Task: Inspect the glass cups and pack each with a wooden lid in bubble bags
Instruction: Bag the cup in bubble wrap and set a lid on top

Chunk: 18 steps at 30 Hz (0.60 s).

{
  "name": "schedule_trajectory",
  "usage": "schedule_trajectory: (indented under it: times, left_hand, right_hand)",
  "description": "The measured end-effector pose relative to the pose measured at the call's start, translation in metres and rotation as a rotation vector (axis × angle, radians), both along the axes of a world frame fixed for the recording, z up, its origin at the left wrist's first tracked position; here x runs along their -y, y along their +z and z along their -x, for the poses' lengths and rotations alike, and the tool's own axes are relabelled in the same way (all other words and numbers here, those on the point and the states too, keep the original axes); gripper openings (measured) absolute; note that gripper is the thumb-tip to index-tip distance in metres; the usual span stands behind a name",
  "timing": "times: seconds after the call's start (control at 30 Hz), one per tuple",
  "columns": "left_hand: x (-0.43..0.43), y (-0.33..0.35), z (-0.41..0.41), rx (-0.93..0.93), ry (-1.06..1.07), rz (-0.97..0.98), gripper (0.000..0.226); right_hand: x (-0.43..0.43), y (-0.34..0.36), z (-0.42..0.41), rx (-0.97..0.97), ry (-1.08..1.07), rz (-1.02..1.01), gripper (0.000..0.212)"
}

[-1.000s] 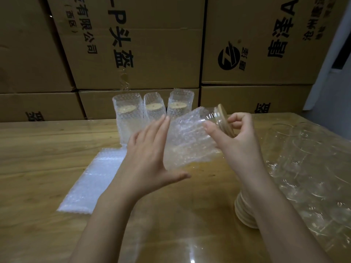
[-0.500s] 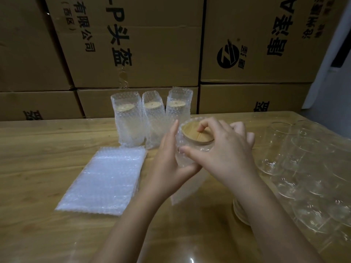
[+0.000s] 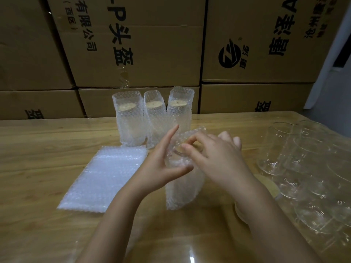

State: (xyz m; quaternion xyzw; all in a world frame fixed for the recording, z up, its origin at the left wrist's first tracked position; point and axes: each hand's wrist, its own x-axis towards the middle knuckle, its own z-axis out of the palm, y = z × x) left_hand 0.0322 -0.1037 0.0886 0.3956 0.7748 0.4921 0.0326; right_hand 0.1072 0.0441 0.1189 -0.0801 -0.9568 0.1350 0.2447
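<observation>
At the middle of the table (image 3: 38, 149), a bubble bag (image 3: 180, 188) stands upright with a glass cup (image 3: 175, 153) inside it, the rim just showing through the plastic near the top. The left hand (image 3: 161, 164) holds this bag from the left: index finger straight up along its side, thumb laid across the front. The right hand (image 3: 216, 158) reaches in at the bag's mouth, its fingers (image 3: 197, 138) curled, with thumb and index pinching the upper edge of the plastic. Whether they also touch a lid there cannot be told, as the hand covers that spot.

Just behind, three packed cups (image 3: 154, 120) stand in a row, touching one another, each with a round wooden top showing through its wrap. To the left of the hands lies a flat pile of spare bags (image 3: 102, 177). On the right side of the table is a cluster of bare glasses (image 3: 284, 149). Nearer the person, a stack of wooden lids (image 3: 272, 186) sits partly hidden under the right forearm. Along the far edge of the table is a wall of cardboard boxes (image 3: 152, 44) printed in black.
</observation>
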Motion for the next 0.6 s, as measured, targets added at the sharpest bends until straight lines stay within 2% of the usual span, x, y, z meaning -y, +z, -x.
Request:
schedule_trajectory:
  times: [0.1, 0.17, 0.23, 0.4, 0.47, 0.5, 0.6]
  left_hand:
    - [0.010, 0.010, 0.001, -0.164, -0.002, 0.159, 0.075]
    - [0.016, 0.017, -0.001, -0.225, 0.003, 0.264, 0.061]
    - [0.021, 0.024, -0.005, -0.272, 0.014, 0.319, 0.055]
    - [0.025, 0.039, -0.014, -0.388, 0.082, 0.313, 0.036]
    - [0.027, 0.044, -0.015, -0.478, 0.147, 0.363, 0.028]
    - [0.029, 0.046, -0.016, -0.521, 0.169, 0.380, 0.024]
    - [0.034, 0.053, -0.018, -0.571, 0.149, 0.354, 0.015]
  right_hand:
    - [-0.019, 0.002, 0.000, -0.088, 0.031, 0.023, 0.026]
    - [-0.031, 0.001, 0.001, -0.120, -0.014, 0.003, 0.047]
    - [-0.037, -0.001, 0.001, -0.068, 0.009, -0.009, 0.073]
    - [-0.034, -0.001, 0.002, -0.128, 0.141, 0.052, 0.084]
    - [-0.031, -0.001, 0.003, -0.133, 0.166, 0.018, 0.079]
    - [-0.032, -0.003, 0.003, -0.128, 0.172, -0.012, 0.069]
    - [-0.037, -0.005, 0.003, -0.087, 0.152, -0.100, 0.026]
